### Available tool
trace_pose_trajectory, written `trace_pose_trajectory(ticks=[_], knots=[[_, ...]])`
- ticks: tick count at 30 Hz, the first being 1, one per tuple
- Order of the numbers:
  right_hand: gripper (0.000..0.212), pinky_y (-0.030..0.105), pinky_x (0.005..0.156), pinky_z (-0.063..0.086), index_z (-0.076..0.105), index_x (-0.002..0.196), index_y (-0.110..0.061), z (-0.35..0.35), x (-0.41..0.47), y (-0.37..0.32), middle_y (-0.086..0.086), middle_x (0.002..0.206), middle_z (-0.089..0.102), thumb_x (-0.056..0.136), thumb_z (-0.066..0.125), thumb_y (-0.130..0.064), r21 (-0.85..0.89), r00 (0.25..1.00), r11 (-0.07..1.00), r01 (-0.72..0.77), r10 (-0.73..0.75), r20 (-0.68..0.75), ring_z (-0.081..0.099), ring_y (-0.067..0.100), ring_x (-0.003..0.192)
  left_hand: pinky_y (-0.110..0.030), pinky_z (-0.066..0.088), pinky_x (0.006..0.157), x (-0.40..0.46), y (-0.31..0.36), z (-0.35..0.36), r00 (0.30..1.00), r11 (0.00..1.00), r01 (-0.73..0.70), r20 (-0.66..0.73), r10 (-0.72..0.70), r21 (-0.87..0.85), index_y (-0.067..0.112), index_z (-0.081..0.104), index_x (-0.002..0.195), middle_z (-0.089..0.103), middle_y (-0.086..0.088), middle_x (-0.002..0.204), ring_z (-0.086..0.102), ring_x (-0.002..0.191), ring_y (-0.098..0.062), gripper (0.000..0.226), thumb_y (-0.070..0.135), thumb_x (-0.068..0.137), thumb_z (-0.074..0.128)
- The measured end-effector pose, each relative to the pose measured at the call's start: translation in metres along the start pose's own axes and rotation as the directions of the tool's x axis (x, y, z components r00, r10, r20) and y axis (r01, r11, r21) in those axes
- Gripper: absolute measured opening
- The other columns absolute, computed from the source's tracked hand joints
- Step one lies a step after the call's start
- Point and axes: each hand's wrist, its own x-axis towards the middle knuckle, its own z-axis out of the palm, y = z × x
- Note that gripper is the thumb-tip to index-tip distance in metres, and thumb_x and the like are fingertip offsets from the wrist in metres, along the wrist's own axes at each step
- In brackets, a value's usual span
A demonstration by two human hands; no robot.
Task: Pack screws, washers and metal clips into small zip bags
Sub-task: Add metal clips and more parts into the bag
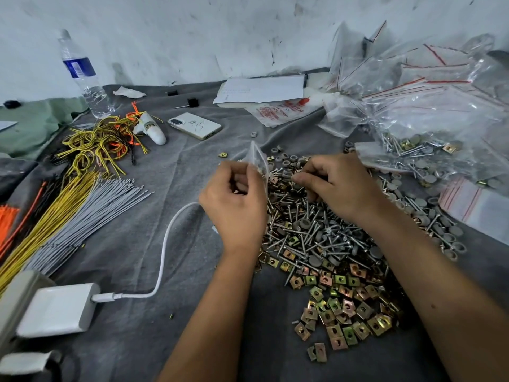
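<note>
Zip bag [257,158] sits pinched in the left hand [234,199], above the loose hardware pile [316,238]. Right hand [338,183] pinches small pieces from it; filling appears underway. Next move calls for dropping them through the bag's mouth.

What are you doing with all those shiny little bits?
A person is packing hardware into small bags. The left hand holds a small clear zip bag up above the grey cloth. The right hand reaches into the pile of screws and picks at pieces there; what it pinches is too small to tell. Brass-coloured metal clips lie nearer the person, and filled bags are heaped at the far right.
</note>
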Motion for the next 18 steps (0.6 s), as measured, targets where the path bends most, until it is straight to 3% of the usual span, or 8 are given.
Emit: trace_pose_trajectory(ticks=[4,6,9,11,13,15,18], knots=[[0.037,0.009,0.054,0.043,0.071,0.082,-0.020,0.0001,0.0001,-0.0034,-0.008,0.066,0.067,0.085,0.058,-0.055,0.013,1.000,1.000,0.025,-0.025,-0.002,0.063,0.002,0.056,-0.017,0.039,0.054,-0.0005,-0.0005,0.0027,0.997,1.000,0.028,0.068,-0.027,-0.010,0.020,0.064,0.071,0.053,0.014,0.055,0.051,0.052,-0.004,0.019,0.011,0.087,0.068],[0.027,0.012,0.058,0.049,0.070,0.082,-0.025,-0.0008,0.0010,-0.0032,-0.007,0.075,0.068,0.082,0.064,-0.051,0.124,1.000,0.992,0.006,-0.003,-0.024,0.066,0.005,0.061,-0.020,0.042,0.052,-0.0023,-0.0032,0.0054,0.982,1.000,0.010,0.186,-0.014,0.019,0.022,0.065,0.071,0.058,0.012,0.058,0.053,0.053,-0.005,0.019,0.012,0.087,0.069],[0.020,0.026,0.055,0.059,0.074,0.080,-0.024,-0.0033,0.0018,-0.0042,-0.004,0.071,0.071,0.077,0.074,-0.044,0.352,0.992,0.935,-0.041,0.080,-0.097,0.067,0.011,0.061,-0.027,0.048,0.053,-0.0070,-0.0046,0.0077,0.944,0.995,-0.078,0.327,0.053,0.064,0.024,0.066,0.080,0.062,0.010,0.063,0.058,0.056,-0.008,0.011,0.016,0.087,0.068],[0.017,0.027,0.050,0.056,0.074,0.076,-0.026,-0.0032,0.0018,-0.0043,-0.009,0.062,0.068,0.076,0.076,-0.043,0.378,0.988,0.925,-0.033,0.087,-0.127,0.062,0.005,0.052,-0.029,0.045,0.051,-0.0076,-0.0045,0.0081,0.920,0.991,-0.130,0.378,0.106,0.040,0.028,0.064,0.097,0.060,0.007,0.064,0.057,0.055,-0.013,0.015,0.016,0.090,0.064],[0.016,0.018,0.046,0.049,0.074,0.076,-0.026,-0.0022,0.0008,-0.0043,-0.011,0.056,0.066,0.076,0.077,-0.041,0.383,0.988,0.923,-0.030,0.087,-0.131,0.057,0.001,0.045,-0.026,0.042,0.055,-0.0056,-0.0056,0.0075,0.887,0.981,-0.193,0.430,0.167,0.018,0.029,0.066,0.106,0.058,0.010,0.066,0.056,0.059,-0.011,0.025,0.010,0.092,0.059],[0.014,0.021,0.046,0.050,0.075,0.079,-0.025,-0.0012,0.0008,-0.0021,-0.005,0.059,0.069,0.078,0.079,-0.038,0.377,0.987,0.925,-0.047,0.100,-0.122,0.061,0.007,0.044,-0.021,0.045,0.065,-0.0038,-0.0064,0.0065,0.856,0.964,-0.265,0.466,0.225,0.022,0.021,0.075,0.103,0.065,0.015,0.079,0.061,0.073,-0.004,0.028,0.005,0.091,0.056],[0.005,0.027,0.053,0.056,0.076,0.083,-0.029,0.0009,0.0015,0.0014,0.001,0.070,0.075,0.084,0.080,-0.026,0.365,0.991,0.929,-0.067,0.105,-0.085,0.069,0.016,0.053,-0.020,0.046,0.066,-0.0051,-0.0045,0.0061,0.855,0.980,-0.198,0.491,0.166,0.014,0.016,0.079,0.096,0.070,0.010,0.081,0.064,0.075,-0.005,0.023,0.007,0.091,0.059]])
